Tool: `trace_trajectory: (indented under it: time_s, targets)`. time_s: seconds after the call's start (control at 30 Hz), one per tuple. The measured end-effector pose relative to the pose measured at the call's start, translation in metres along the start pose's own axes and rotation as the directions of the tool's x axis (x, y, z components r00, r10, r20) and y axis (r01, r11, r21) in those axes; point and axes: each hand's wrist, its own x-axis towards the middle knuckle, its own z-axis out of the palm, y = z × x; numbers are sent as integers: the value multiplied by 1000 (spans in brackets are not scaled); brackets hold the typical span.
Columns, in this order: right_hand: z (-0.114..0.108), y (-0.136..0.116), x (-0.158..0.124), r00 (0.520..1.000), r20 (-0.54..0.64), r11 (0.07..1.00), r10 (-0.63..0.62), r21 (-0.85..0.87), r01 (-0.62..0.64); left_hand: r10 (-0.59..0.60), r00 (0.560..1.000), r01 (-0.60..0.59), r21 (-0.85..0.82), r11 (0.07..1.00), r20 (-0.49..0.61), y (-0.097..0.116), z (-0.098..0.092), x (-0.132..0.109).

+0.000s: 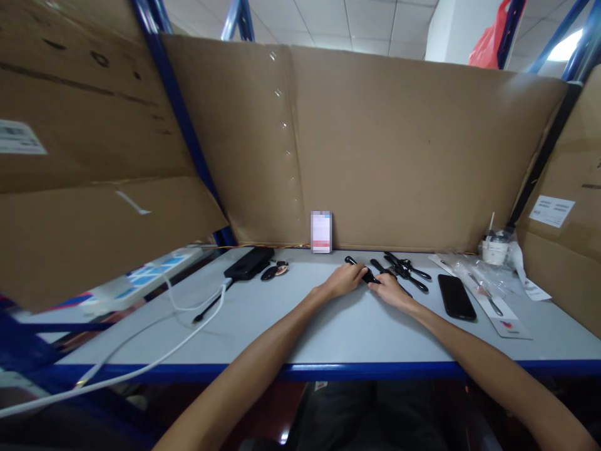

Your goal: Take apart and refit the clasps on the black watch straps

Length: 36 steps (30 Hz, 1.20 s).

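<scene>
Both hands are together near the back middle of the table (pixel 263 332). My left hand (pixel 346 279) has its fingers closed around a long, glossy black item (pixel 369 275), whose rounded end sticks out at the upper left. At the item's lower right end, my right hand (pixel 392 292) grips it too. Its exact kind cannot be made out, as the fingers cover much of it. Just beyond my right hand lies a loose pile of slim black items with rounded ends (pixel 407 270), some crossing each other.
A black phone (pixel 456 297) lies right of the pile, beside clear plastic packaging (pixel 488 282) and a white cup (pixel 495 250). A lit phone (pixel 322 232) leans on the cardboard wall (pixel 399 156). Leftward are a black box-shaped device (pixel 248 264), a white cable (pixel 188 344) and a power strip (pixel 145 279).
</scene>
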Motion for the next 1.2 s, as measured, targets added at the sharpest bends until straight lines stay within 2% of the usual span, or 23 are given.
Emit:
trace_trajectory:
  time_s: [0.3,0.87,1.2]
  targets:
    - [1,-1,-1,1000,-2,1000,-7,15,7,-14,999,15,-11,1000,51,4,-7,0]
    - [2,2,1,1000,6,1000,12,-15,-12,13,1000,-13,6,1000,25,0,-2,0]
    - [-4,-7,-3,999,32,996,15,-84,-12,36,999,-37,-31,999,-21,-4,3,2]
